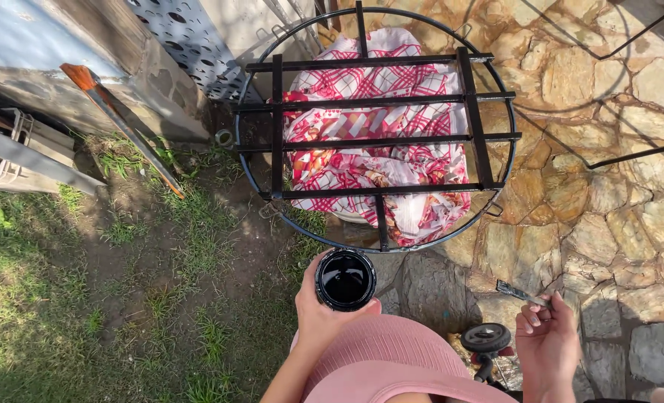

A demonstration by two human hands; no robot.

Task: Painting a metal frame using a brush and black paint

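Observation:
My left hand (318, 317) grips an open can of black paint (345, 279), held upright just below the round frame. A small paintbrush (522, 295) lies in the fingers of my right hand (547, 343), its dark bristles pointing up and left over the stone paving. In front of me stands a round black metal frame (380, 123) with several crossbars. Under the frame a red, pink and white patterned cloth (376, 160) is bunched up.
Grass and bare soil (123, 283) lie to the left, stone paving (608, 186) to the right. A long tool with an orange tip (123, 123) leans by the wall. A black lid (485, 337) rests near my right hand. A perforated metal sheet (186, 37) stands at the back.

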